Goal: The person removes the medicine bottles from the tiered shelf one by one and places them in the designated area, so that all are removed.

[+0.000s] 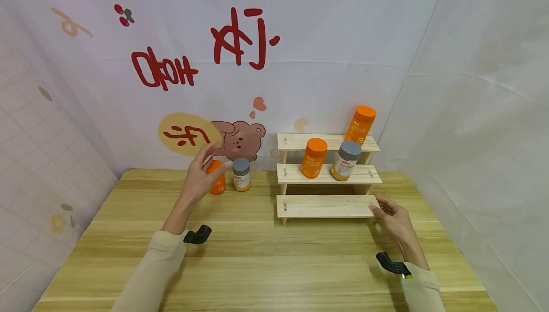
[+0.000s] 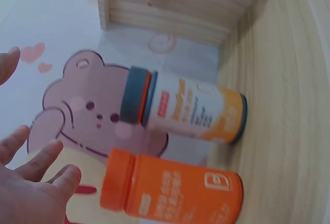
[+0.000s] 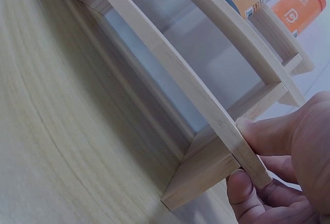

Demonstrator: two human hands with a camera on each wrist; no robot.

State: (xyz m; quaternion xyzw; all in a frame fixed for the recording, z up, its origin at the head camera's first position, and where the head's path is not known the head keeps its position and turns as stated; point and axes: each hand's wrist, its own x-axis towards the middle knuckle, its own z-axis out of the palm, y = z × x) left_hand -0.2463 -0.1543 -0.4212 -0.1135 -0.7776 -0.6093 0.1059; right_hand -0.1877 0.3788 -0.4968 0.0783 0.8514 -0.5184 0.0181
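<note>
My left hand (image 1: 198, 178) is raised with fingers and thumb spread. It overlaps an orange bottle (image 1: 218, 187) with an orange lid; in the left wrist view the fingertips stop short of that bottle (image 2: 180, 188), with nothing in the hand. Just right of it stands a white-and-yellow bottle (image 1: 241, 177) with a grey lid. Over on the right, my right hand (image 1: 398, 224) pinches the right end of the lowest step of a three-step wooden rack (image 1: 326, 206). In the right wrist view, thumb (image 3: 270, 133) and fingers lie on opposite faces of the board.
The rack's middle step carries an orange bottle (image 1: 313, 160) and a grey-lidded bottle (image 1: 345, 163). Another orange bottle (image 1: 360, 125) stands on the top step at the right. A white printed cloth (image 1: 334, 55) hangs behind the wooden table (image 1: 274, 264) and along both sides.
</note>
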